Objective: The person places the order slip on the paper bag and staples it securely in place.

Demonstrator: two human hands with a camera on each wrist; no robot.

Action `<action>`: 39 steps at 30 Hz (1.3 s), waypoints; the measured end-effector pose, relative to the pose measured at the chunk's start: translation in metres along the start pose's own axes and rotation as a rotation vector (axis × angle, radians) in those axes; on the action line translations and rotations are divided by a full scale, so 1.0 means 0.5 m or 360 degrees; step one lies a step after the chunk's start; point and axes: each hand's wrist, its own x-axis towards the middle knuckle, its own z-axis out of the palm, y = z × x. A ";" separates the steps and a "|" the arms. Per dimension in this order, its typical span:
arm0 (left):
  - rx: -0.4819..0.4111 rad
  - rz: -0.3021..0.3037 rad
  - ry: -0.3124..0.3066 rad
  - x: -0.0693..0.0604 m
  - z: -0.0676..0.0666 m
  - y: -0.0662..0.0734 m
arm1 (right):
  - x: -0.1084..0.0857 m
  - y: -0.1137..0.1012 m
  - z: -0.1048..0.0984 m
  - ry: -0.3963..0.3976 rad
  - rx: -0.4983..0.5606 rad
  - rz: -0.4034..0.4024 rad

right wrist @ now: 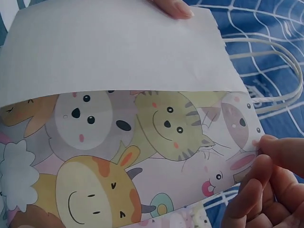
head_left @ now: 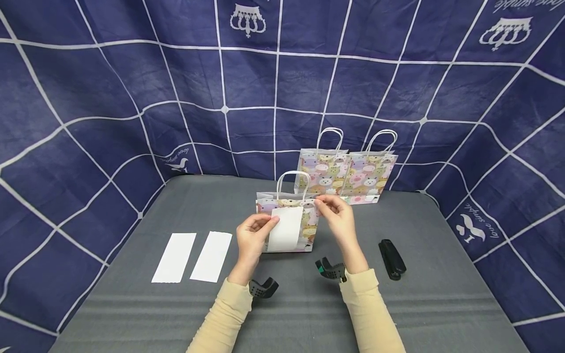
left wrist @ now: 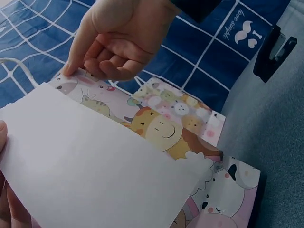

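Observation:
A small paper gift bag [head_left: 310, 230] with cartoon animals and white twisted handles stands on the grey table. My left hand [head_left: 253, 237] pinches a blank white paper slip [head_left: 286, 229] by its left edge and holds it against the bag's front. At the bag's upper right corner, my right hand [head_left: 337, 218] pinches the rim between thumb and fingers. The right wrist view shows that pinch close up, with the right hand [right wrist: 266, 185] at the corner and the slip [right wrist: 118, 52] covering part of the printed animals [right wrist: 95, 190].
Two matching gift bags [head_left: 324, 171] [head_left: 368, 176] stand behind to the right, by the blue checked cloth [head_left: 247, 78]. A black stapler [head_left: 392, 260] lies at the right. Two more white slips [head_left: 174, 257] [head_left: 212, 256] lie on the left of the grey table [head_left: 291, 314].

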 end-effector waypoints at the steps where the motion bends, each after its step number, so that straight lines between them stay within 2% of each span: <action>1: -0.0005 -0.0001 0.0004 -0.001 0.000 0.000 | 0.000 0.009 -0.002 0.0002 0.0010 0.0002; 13: -0.0129 0.0004 0.0008 -0.020 0.007 -0.002 | -0.022 0.031 -0.008 0.0006 0.0033 -0.0052; 20: -0.0201 0.0044 -0.0014 -0.021 0.002 -0.008 | -0.032 0.023 -0.005 -0.0042 0.0091 -0.0131; 27: -0.0209 0.0047 -0.0023 -0.021 -0.001 -0.005 | -0.037 0.051 0.000 -0.0017 0.0221 -0.0164; 31: -0.0229 0.0030 -0.0026 -0.021 -0.001 -0.003 | -0.039 0.061 0.002 0.0002 0.0228 -0.0204; 36: -0.0228 0.0034 -0.0037 -0.021 0.001 0.000 | -0.042 0.056 0.005 0.0009 0.0206 -0.0175; 39: -0.0232 0.0038 -0.0059 -0.023 0.006 0.006 | -0.051 0.030 0.011 -0.0008 0.0150 -0.0151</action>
